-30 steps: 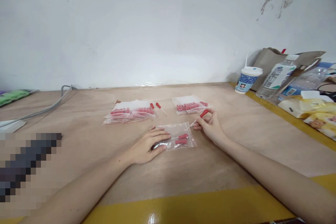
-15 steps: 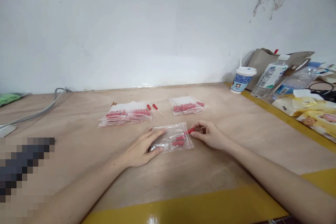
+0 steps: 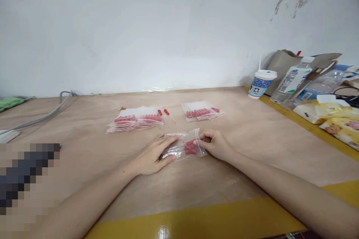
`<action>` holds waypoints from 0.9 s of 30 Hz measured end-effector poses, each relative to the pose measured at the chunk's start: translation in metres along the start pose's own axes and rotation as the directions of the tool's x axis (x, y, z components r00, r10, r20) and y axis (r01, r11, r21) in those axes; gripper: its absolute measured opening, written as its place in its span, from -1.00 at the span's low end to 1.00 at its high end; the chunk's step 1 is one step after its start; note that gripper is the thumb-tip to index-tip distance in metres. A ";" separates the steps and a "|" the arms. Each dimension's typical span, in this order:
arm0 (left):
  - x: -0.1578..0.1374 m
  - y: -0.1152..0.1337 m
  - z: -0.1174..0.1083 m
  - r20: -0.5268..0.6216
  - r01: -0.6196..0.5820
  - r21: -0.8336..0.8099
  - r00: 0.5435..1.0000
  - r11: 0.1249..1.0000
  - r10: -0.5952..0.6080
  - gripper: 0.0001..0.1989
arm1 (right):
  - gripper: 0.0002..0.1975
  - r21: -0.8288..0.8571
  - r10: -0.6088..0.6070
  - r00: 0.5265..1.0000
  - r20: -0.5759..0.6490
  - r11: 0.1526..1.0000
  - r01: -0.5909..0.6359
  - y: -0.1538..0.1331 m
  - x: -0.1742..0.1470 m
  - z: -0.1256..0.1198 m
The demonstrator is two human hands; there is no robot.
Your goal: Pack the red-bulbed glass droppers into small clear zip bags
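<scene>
A clear zip bag (image 3: 202,152) lies flat on the table, its opening toward the right. Inside it are several droppers with red bulbs (image 3: 191,151) and thin clear stems. My left hand (image 3: 155,155) lies over the bag's left end, fingers and thumb spread apart on the plastic. At the bag's mouth, my right hand (image 3: 215,143) pinches a dropper by its red bulb, thumb and fingertips partly within the opening; the fingers cover much of that bulb. Behind the hands, two loose droppers (image 3: 166,112) lie beside a pile of filled bags (image 3: 134,120).
A smaller group of filled bags (image 3: 202,112) lies at the back right. Along the right edge stand a paper cup (image 3: 261,84), a plastic bottle (image 3: 293,80) and yellow packages (image 3: 327,110). A grey cable (image 3: 52,112) runs along the left, and a wall closes the back.
My right hand has moved left, bringing the pinched dropper from just outside the bag's mouth into the bag. My left hand has stayed spread on the bag.
</scene>
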State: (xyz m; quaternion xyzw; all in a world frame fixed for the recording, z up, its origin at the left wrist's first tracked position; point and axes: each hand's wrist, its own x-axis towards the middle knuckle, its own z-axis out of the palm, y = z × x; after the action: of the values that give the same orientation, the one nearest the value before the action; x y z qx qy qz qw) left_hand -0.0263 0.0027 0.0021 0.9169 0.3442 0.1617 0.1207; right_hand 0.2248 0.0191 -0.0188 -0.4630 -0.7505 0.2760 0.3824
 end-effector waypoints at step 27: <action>0.002 0.003 0.000 0.023 -0.023 -0.018 0.999 1.000 0.023 -0.59 | -0.72 -0.134 0.143 0.989 -0.028 0.980 -0.145 -0.035 0.147 0.075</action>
State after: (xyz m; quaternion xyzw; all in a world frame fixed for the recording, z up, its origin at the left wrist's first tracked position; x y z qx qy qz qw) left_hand -0.0231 0.0022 0.0036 0.9216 0.3307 0.1557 0.1307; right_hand 0.1045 0.1336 0.0132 -0.5435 -0.7284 0.2472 0.3360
